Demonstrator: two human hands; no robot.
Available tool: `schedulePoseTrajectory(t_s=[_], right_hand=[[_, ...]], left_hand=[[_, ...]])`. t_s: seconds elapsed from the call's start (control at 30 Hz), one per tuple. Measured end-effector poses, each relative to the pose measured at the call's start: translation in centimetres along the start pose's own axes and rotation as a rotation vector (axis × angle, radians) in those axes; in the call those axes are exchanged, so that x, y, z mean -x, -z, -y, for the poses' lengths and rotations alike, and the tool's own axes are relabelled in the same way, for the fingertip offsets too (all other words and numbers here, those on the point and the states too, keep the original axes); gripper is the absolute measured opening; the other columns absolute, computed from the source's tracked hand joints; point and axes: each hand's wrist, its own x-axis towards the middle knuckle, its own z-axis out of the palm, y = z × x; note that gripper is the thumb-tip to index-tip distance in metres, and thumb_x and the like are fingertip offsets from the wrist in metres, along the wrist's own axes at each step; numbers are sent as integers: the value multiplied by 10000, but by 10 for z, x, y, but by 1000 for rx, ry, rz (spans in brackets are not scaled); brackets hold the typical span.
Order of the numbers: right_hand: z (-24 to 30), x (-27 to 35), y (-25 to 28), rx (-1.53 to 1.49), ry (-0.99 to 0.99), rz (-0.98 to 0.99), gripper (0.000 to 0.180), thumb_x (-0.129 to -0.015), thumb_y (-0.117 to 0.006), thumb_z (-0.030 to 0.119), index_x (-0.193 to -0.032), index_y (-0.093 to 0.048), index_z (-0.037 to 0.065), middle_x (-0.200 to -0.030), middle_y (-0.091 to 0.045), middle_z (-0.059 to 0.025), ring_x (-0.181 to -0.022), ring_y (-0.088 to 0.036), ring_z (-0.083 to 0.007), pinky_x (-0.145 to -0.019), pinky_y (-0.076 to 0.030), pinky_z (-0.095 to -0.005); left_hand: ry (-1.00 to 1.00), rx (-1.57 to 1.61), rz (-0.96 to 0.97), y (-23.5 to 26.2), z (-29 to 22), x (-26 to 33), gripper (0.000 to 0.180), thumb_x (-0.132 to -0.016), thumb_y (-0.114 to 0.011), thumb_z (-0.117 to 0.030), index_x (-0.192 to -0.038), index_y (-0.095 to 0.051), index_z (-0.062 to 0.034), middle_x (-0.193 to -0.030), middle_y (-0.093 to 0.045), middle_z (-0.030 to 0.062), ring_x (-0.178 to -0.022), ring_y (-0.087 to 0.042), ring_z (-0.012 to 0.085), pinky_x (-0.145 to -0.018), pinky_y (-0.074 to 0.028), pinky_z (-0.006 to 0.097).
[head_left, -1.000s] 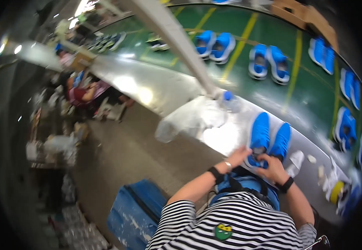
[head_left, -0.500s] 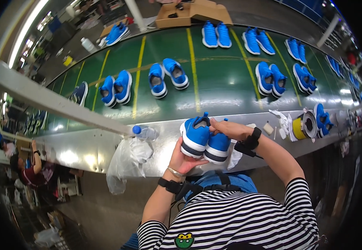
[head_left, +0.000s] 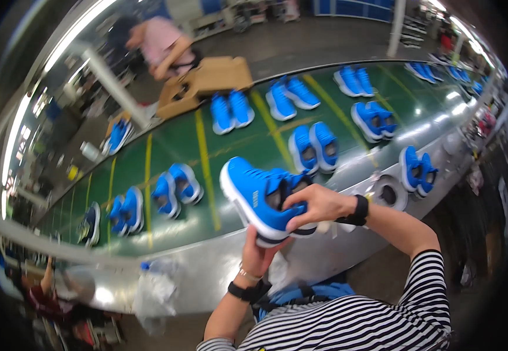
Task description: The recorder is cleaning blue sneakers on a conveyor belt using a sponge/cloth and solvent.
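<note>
I hold a pair of blue shoes with white soles point(head_left: 260, 196) lifted above the near edge of the green conveyor belt point(head_left: 230, 146). My left hand point(head_left: 260, 254) grips them from below at the heels. My right hand point(head_left: 312, 205) is closed over the top of the shoe openings. The toes point up and to the left. Both wrists wear black bands.
Several pairs of blue shoes point(head_left: 175, 190) lie spread over the belt, with yellow lines across it. A cardboard box point(head_left: 207, 82) sits at the far side beside a person in a pink top point(head_left: 160, 44). A plastic bag point(head_left: 154, 289) hangs off the metal edge. A tape roll point(head_left: 389, 192) lies at right.
The pair of shoes has risen from the metal edge toward my face and tilted toes-up. My view has swung right along the belt.
</note>
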Motion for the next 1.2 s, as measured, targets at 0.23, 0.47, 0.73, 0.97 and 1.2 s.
schedulePoseTrajectory(t_s=[0.23, 0.47, 0.73, 0.97, 1.2], right_hand=[[-67, 96, 166, 279, -36, -210, 459, -685, -696, 439, -898, -646, 34, -756, -629, -163, -718, -627, -271, -645, -485, -322], [-188, 230, 318, 464, -474, -444, 461, -679, -707, 413, -877, -640, 2, -764, -627, -157, -713, -611, -260, -676, -472, -311], [-275, 317, 388, 749, -736, -531, 579, -634, -669, 496, -976, -650, 29, -892, -632, -213, -848, -606, -355, -802, -470, -396], [-364, 330, 445, 789, -814, -306, 489, -623, -682, 427, -972, -660, 85, -848, -635, -212, -813, -612, -348, -798, -471, -406], [-502, 352, 514, 904, -762, -292, 399, -610, -678, 410, -940, -661, 185, -937, -620, -125, -1024, -523, -299, -914, -348, -447]], left_hand=[[-61, -349, -50, -101, 56, -97, 556, -904, -472, -228, -1367, -229, -37, -1326, -363, 144, -1186, -423, 275, -913, -433, 434], [102, -945, -201, -64, 107, -154, 449, -836, -588, -161, -1248, -463, -38, -1151, -514, 139, -1036, -523, 214, -835, -470, 330], [6, -1266, -99, -89, 124, -207, 385, -794, -613, -151, -1163, -553, -60, -1009, -573, 119, -936, -562, 198, -854, -430, 313], [55, -1401, -348, -146, 134, -165, 417, -778, -598, -65, -1183, -508, -22, -1038, -544, 114, -940, -549, 197, -757, -498, 285], [169, -1434, -574, -243, 165, -161, 416, -787, -592, -37, -1194, -504, -30, -1098, -522, 111, -1020, -538, 194, -776, -497, 297]])
